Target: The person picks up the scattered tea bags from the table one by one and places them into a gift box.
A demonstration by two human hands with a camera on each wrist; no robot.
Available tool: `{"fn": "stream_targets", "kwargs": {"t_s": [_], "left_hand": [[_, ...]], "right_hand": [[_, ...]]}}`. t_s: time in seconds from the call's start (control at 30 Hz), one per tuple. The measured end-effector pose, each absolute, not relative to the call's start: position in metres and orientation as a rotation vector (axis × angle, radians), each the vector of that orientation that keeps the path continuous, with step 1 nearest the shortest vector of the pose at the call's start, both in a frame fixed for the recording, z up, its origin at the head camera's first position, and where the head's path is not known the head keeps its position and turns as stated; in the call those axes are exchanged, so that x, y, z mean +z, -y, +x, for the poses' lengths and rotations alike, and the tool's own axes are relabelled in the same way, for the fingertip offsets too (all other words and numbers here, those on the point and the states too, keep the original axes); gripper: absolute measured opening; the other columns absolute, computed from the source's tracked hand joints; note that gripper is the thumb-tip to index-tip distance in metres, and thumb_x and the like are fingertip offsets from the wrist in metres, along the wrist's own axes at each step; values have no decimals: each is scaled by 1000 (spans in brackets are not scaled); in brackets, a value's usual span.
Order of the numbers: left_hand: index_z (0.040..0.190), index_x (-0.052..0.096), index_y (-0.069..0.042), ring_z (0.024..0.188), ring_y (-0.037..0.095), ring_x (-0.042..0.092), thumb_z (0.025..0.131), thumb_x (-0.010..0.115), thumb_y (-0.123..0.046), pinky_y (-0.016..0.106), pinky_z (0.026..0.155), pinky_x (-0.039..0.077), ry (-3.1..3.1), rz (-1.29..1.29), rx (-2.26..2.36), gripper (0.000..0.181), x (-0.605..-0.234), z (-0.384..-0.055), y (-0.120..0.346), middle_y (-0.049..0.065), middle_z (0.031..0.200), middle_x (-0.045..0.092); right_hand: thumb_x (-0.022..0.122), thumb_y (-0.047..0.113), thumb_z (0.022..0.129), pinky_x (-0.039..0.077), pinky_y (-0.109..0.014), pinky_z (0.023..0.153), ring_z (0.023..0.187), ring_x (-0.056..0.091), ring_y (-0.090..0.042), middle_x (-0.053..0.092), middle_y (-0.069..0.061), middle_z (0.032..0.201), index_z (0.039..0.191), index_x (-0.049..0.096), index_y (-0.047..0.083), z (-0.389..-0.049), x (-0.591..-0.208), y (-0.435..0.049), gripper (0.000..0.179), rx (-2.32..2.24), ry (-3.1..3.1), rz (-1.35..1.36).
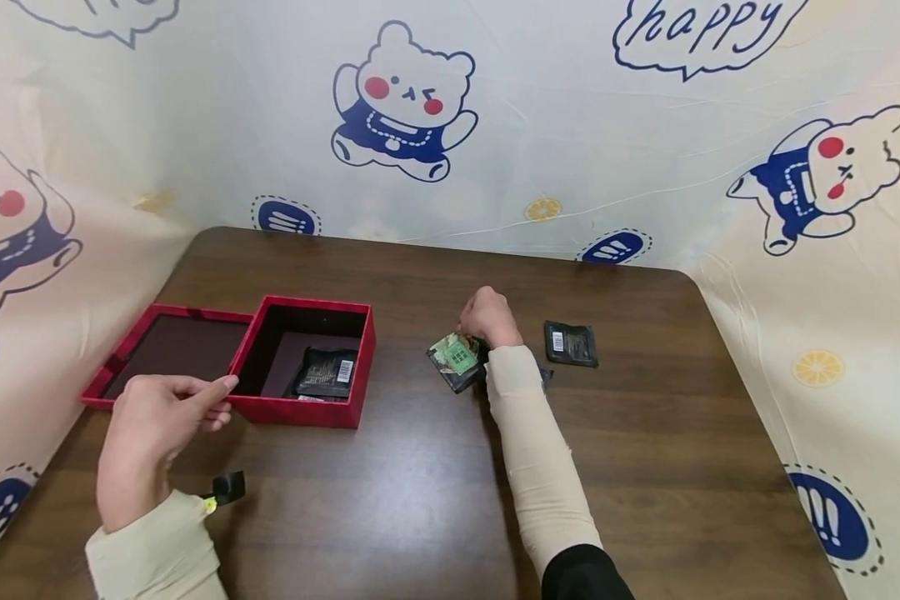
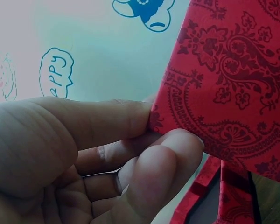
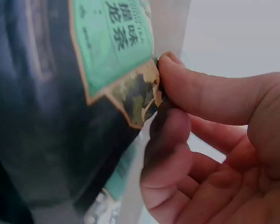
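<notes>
My left hand [image 1: 161,417] pinches the near left corner of a red box [image 1: 303,412] between thumb and fingers; its dark floral pattern shows in the left wrist view. Black tea sachets [image 1: 322,373] lie inside the box, one with a barcode label. Out on the table, my right hand [image 1: 490,318] pinches the edge of a black tea sachet [image 3: 114,51] with a green label. A second green label [image 3: 121,172] shows behind it in the right wrist view. Beyond my right forearm lies another black sachet [image 1: 572,344], barcode up.
A shallow red lid [image 1: 172,354] with a dark inside lies against the left side of the box. Everything rests on a brown wooden table [image 1: 390,500]. A bear-printed cloth [image 1: 510,150] hangs behind the table and along both sides.
</notes>
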State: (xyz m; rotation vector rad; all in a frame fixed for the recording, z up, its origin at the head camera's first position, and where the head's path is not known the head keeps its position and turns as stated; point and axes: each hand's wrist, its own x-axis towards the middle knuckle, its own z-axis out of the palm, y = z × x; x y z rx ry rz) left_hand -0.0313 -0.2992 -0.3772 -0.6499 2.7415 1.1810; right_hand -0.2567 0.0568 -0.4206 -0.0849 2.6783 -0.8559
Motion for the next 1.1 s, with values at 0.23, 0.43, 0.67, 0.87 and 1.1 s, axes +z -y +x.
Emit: {"fn": "stream_targets", "kwargs": {"t_s": [0.23,0.43,0.67,0.87,1.1], "left_hand": [[107,76,3,73,19,72,94,66,-53,40,75,36,-2698,-683,1205,58,-377,-32,298,9,76,74],[108,76,4,73,22,73,94,67,-52,40,74,37,-2687,-689,1232,58,-378,-33,298,10,77,74],[109,75,4,75,23,73,93,67,-53,41,75,37,-2670,-722,1215,60,-379,-33,298,9,76,74],[111,74,5,73,23,73,94,67,-50,40,74,37,-2683,-711,1233,58,-380,-33,299,9,76,74],[110,75,4,74,22,73,93,67,-53,41,75,36,-2677,-723,1226,60,-381,-33,298,9,76,74]], "right_hand": [[70,9,91,49,-35,73,90,60,-24,71,-5,93,83,78,8,-258,-411,-67,11,-876,-2609,-238],[66,3,93,49,-37,66,71,59,-22,67,-9,81,87,74,3,-257,-404,-74,10,-1042,-2481,-234],[55,-4,96,47,-41,68,69,56,-25,62,-12,81,94,68,-2,-255,-400,-79,14,-1191,-2333,-231],[52,-3,98,45,-43,68,74,56,-31,60,-13,84,97,67,0,-253,-388,-80,15,-1295,-2320,-222],[52,-6,95,44,-30,58,73,58,-26,61,-14,94,98,68,1,-250,-372,-78,17,-1358,-2311,-228]]}}
